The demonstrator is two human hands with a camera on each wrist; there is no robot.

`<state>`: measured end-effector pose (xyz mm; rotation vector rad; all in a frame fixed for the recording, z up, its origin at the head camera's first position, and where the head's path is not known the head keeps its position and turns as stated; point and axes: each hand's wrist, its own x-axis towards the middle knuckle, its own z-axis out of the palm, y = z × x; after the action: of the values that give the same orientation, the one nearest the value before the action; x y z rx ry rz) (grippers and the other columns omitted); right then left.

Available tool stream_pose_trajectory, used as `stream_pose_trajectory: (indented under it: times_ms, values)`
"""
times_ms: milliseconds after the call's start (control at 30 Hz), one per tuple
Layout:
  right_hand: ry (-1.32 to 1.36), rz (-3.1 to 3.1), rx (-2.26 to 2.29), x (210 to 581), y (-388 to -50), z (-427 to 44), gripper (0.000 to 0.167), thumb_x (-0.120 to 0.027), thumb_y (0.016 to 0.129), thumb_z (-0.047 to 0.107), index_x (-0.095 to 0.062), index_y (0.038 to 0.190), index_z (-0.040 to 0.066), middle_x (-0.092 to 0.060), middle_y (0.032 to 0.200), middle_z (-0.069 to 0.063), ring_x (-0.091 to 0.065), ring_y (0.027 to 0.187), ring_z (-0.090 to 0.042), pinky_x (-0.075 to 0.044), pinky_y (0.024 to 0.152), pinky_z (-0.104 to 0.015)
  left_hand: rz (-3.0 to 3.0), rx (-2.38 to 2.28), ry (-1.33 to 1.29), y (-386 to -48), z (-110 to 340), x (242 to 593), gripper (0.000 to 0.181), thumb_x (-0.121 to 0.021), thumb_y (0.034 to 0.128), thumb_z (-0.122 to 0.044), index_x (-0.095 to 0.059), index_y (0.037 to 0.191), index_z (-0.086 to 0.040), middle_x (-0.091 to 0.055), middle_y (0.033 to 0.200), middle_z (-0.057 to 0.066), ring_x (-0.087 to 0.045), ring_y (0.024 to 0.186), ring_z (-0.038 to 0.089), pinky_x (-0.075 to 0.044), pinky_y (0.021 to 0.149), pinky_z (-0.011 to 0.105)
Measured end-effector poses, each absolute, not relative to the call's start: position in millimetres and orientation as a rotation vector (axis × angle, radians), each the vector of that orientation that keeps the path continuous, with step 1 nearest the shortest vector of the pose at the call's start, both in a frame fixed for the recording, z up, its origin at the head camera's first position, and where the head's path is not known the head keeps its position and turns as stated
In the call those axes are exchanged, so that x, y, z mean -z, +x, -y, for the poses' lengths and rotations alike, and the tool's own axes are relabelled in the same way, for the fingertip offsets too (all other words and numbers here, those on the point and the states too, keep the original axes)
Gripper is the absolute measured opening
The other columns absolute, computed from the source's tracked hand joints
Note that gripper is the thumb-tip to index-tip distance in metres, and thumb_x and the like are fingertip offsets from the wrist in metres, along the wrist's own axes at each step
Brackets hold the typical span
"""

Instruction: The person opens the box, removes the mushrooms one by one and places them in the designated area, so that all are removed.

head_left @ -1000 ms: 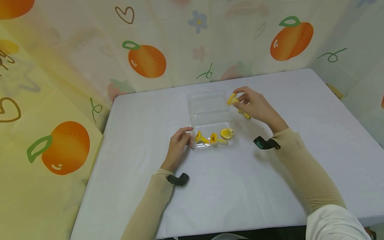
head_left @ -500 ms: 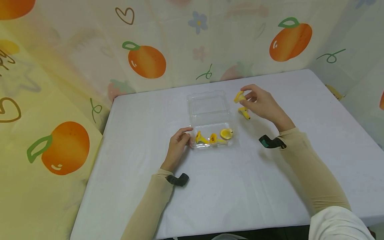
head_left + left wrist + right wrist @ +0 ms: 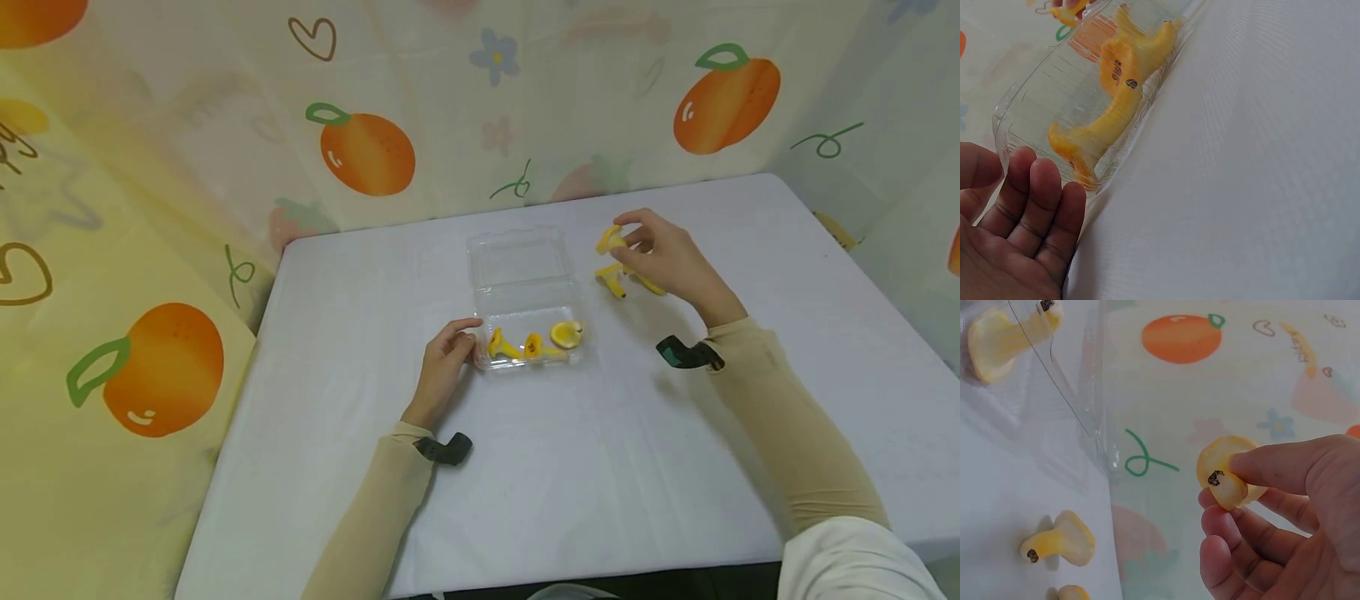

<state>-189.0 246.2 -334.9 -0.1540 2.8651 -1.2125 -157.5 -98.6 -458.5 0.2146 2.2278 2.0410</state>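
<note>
A clear plastic clamshell box [image 3: 522,293] lies with its lid [image 3: 517,257] folded back. Inside are yellow, trumpet-shaped mushrooms: one on the left [image 3: 502,345], a middle mushroom [image 3: 533,345], and a round-capped mushroom [image 3: 567,334] at the right. My left hand [image 3: 441,367] grips the box's left end, the plastic wall between thumb and fingers [image 3: 1043,187]. Right of the lid, above the table, my right hand [image 3: 660,258] pinches another yellow mushroom [image 3: 1229,472], its dark stem end facing the right wrist camera. Beneath this hand lie a yellow mushroom [image 3: 612,282] and another, partly hidden mushroom [image 3: 651,286].
A white cloth covers the table [image 3: 360,467]. Behind its far edge hangs a curtain [image 3: 450,108] printed with oranges, and a yellow printed curtain [image 3: 150,500] runs along the left side. Black wrist cameras sit on both sleeves.
My right hand has moved right, away from the lid, with the pinched mushroom. More of the mushrooms lying on the table now shows beneath it. The left hand and the box have stayed put.
</note>
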Motion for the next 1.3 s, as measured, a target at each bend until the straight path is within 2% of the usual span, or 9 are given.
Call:
stream_pose_trajectory:
  times_ms: [333,767,1000,1300]
  values:
    - [-0.102,-2.889,1.223,335.1,-188.9,-254.3,0.052,-0.062,0.1,0.031,-0.045,0.147,0.014,-0.063,0.13,-0.023,-0.059,0.114,-0.035,-0.046,0.081,-0.037,-2.229,-2.043,0.224,-157.5,99.4,459.5,0.032,-0.049,0.1016,-0.006,-0.063,0.13,-0.005,-0.058,0.076,-0.002,-0.057,0.073,0.011,-0.053,0.076,0.02]
    - [-0.124,-2.943,1.25,330.3,-186.3,-262.4,0.049,-0.061,0.1,0.027,-0.047,0.144,0.013,-0.065,0.125,-0.024,-0.059,0.101,-0.03,-0.045,0.07,-0.025,-2.221,-2.05,0.221,-157.0,101.0,459.2,0.031,-0.048,0.1021,-0.005,-0.063,0.13,-0.003,-0.058,0.076,-0.001,-0.057,0.072,0.011,-0.053,0.076,0.02]
    - [-0.108,-2.954,1.239,329.1,-184.8,-266.5,0.05,-0.06,0.101,0.029,-0.046,0.145,0.013,-0.064,0.126,-0.024,-0.058,0.1,-0.03,-0.044,0.069,-0.026,-2.237,-2.038,0.225,-156.4,101.0,458.8,0.031,-0.048,0.1021,-0.006,-0.063,0.13,-0.005,-0.058,0.077,0.0,-0.056,0.072,0.013,-0.053,0.076,0.021]
    - [-0.078,-2.975,1.234,326.7,-183.1,-273.5,0.05,-0.059,0.101,0.028,-0.046,0.146,0.012,-0.064,0.126,-0.025,-0.057,0.104,-0.03,-0.043,0.075,-0.031,-2.251,-2.029,0.218,-156.8,101.0,459.2,0.032,-0.048,0.1021,-0.006,-0.063,0.13,-0.006,-0.058,0.077,0.0,-0.056,0.073,0.013,-0.053,0.076,0.02]
